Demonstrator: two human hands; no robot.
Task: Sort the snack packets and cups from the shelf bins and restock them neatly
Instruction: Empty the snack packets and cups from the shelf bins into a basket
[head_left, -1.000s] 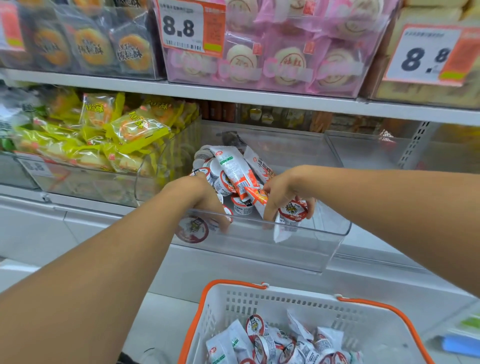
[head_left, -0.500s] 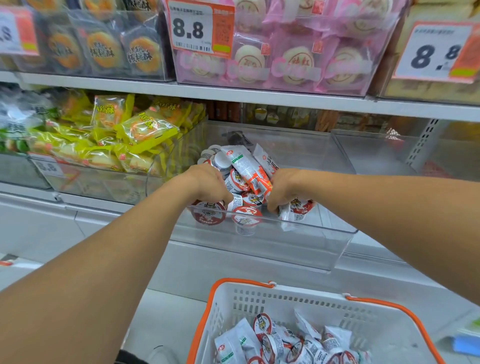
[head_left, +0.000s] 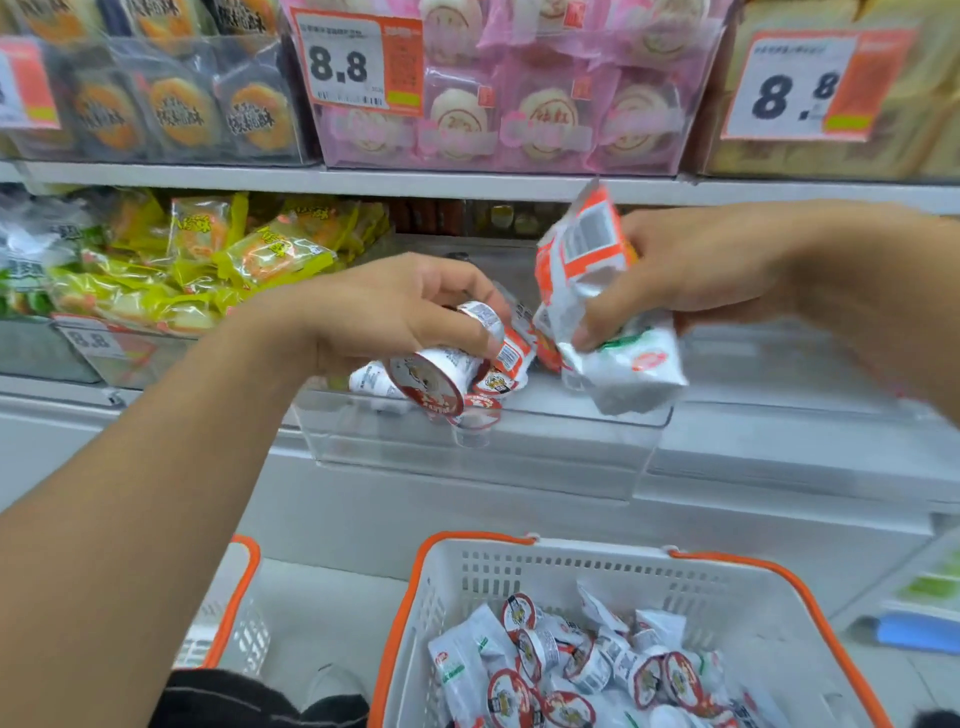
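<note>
Left hand (head_left: 395, 317) curled round a clutch of cups (head_left: 441, 379), lifted just above the front lip of the clear bin (head_left: 467, 457), where half a second back both were down inside it. Right hand (head_left: 691, 270) at two o'clock from the left, pinching several packets (head_left: 597, 291), likewise raised out. Bin looking nearly emptied; white basket (head_left: 571, 566) at six o'clock already holding cups and packets, so likely next a drop there for sorting

Glossy, crinkled foil-like packets (head_left: 623, 358), a clear smooth plastic bin (head_left: 483, 457), and a perforated white plastic basket (head_left: 597, 577).
</note>
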